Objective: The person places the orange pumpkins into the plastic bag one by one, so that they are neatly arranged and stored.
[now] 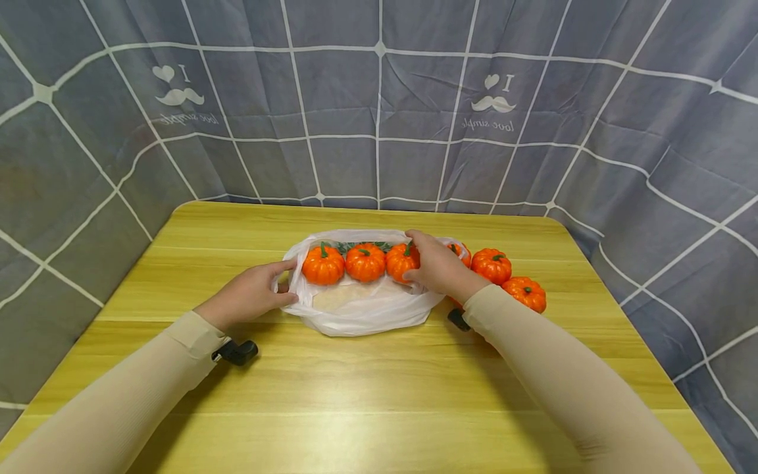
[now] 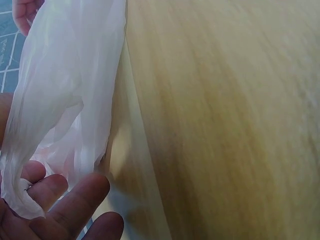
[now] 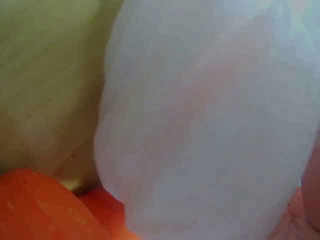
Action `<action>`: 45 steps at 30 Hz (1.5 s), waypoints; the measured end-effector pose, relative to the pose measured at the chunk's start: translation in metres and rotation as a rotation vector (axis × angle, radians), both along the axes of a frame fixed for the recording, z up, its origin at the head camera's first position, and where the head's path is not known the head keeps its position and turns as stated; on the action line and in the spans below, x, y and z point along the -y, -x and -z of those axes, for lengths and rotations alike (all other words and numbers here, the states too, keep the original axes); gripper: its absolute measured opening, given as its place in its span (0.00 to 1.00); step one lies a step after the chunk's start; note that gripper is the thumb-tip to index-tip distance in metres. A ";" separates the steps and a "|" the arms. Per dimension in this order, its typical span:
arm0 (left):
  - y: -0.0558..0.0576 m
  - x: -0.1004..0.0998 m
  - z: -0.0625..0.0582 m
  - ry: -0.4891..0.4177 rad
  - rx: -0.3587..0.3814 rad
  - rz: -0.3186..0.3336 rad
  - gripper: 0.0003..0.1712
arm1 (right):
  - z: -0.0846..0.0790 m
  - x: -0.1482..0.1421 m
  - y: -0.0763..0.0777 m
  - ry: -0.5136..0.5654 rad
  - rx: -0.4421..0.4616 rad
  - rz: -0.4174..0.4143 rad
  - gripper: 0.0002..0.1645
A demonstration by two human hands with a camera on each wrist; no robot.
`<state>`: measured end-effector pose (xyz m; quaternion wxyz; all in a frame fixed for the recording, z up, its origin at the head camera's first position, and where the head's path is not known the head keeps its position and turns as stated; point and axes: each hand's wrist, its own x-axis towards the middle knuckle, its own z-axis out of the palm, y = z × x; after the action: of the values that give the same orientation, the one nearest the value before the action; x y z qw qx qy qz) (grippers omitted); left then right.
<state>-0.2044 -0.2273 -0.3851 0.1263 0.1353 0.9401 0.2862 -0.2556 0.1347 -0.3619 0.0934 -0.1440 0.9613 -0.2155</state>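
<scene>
A white plastic bag (image 1: 367, 322) lies with its mouth spread on the wooden table. Three small orange pumpkins with green stems sit in a row inside it: a left pumpkin (image 1: 323, 266), a middle pumpkin (image 1: 365, 263) and a right pumpkin (image 1: 398, 262). My right hand (image 1: 441, 266) grips the right pumpkin, thumb at its near side and fingers over its top. At the bag's left rim my left hand (image 1: 251, 296) holds the plastic; in the left wrist view a fold of the bag (image 2: 65, 65) loops over its curled fingers (image 2: 85, 197).
Right of the bag stand more pumpkins, among them a rear pumpkin (image 1: 493, 266) and a near pumpkin (image 1: 526, 293); others are partly hidden by my right arm. Green material (image 1: 379, 245) shows behind the row in the bag. A grey checked curtain (image 1: 349, 164) surrounds the table (image 1: 331, 421).
</scene>
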 end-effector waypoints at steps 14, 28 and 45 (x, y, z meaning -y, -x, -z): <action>0.001 0.001 0.000 0.000 -0.010 0.017 0.49 | -0.045 -0.031 -0.013 0.150 -0.138 0.038 0.44; 0.005 0.005 0.005 0.015 -0.017 0.017 0.48 | -0.053 -0.105 0.003 0.120 -0.177 0.140 0.37; 0.006 0.004 0.005 0.017 -0.027 0.023 0.48 | -0.039 -0.159 0.003 0.004 -0.026 0.129 0.46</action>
<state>-0.2105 -0.2313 -0.3904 0.1179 0.1487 0.9425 0.2749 -0.2588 0.2936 -0.3225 0.0666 -0.0846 0.9693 -0.2210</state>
